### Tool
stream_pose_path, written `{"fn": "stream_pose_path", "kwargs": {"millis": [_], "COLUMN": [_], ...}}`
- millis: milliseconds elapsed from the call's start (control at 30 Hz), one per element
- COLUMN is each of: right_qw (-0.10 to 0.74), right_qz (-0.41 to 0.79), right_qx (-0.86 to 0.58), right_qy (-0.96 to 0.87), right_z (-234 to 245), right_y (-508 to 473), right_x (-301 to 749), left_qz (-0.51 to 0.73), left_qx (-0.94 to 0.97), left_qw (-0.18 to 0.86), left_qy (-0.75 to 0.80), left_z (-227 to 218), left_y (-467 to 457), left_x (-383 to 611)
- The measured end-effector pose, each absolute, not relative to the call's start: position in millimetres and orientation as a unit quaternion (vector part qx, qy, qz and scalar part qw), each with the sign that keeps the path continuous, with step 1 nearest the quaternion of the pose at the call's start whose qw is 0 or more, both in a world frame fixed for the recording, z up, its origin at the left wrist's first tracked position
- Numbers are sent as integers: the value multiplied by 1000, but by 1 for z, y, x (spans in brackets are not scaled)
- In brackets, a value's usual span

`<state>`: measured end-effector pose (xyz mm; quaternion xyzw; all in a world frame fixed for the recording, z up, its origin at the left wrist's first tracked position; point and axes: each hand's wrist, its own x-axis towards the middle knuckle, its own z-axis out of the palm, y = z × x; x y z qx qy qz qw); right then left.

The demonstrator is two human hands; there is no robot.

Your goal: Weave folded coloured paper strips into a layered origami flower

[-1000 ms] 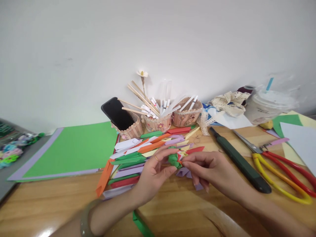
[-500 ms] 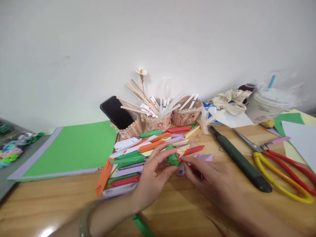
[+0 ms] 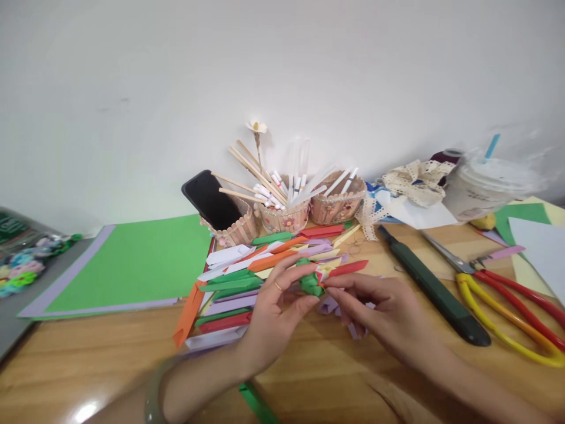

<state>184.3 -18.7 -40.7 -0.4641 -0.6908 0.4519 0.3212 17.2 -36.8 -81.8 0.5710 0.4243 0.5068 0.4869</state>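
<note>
My left hand (image 3: 276,300) pinches a small folded paper piece (image 3: 311,282), mostly green with white, yellow and red parts on its right side. My right hand (image 3: 375,300) is closed at the right edge of that same piece, thumb and index fingertips pressed together on it. A red paper strip (image 3: 348,268) points right, just above my right fingers; whether it belongs to the piece is unclear. Behind and left of my left hand lie several folded paper strips in orange, green (image 3: 229,287), purple, white and red. Crumpled purple paper (image 3: 329,306) shows partly under my right hand.
A green utility knife (image 3: 435,285) and scissors (image 3: 481,288) lie at right. Three decorated holders (image 3: 289,218) along the wall contain a phone (image 3: 212,200), sticks and pens. Lace (image 3: 417,179) and a lidded cup (image 3: 489,182) stand back right; green sheets (image 3: 141,265) lie left.
My right hand has shifted slightly and its fingers sit a little differently at the paper's edge. My left hand keeps its hold. The view has moved slightly.
</note>
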Motion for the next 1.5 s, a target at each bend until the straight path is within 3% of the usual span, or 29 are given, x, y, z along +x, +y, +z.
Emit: {"fn": "stream_pose_path", "kwargs": {"millis": [267, 433, 767, 1100, 1333, 1500], "right_qw": [287, 271, 226, 226, 235, 211], "right_qz": [565, 575, 488, 312, 347, 478], "right_qx": [-462, -457, -430, -369, -382, -395], "right_qy": [-620, -622, -726, -846, -824, -756], "right_z": [-39, -40, -34, -40, -44, -40], "right_y": [-16, -13, -11, -12, -10, -9], "right_x": [185, 188, 194, 195, 193, 194], "left_qz": [504, 497, 493, 445, 436, 447], "left_qx": [574, 587, 648, 685, 702, 673], "left_qw": [490, 484, 447, 449, 425, 434], "left_qy": [420, 418, 369, 361, 368, 397], "left_z": [-84, -85, -83, -84, -80, -79], "left_y": [-37, -37, -35, -32, -30, -30], "left_x": [16, 15, 13, 6, 7, 9]}}
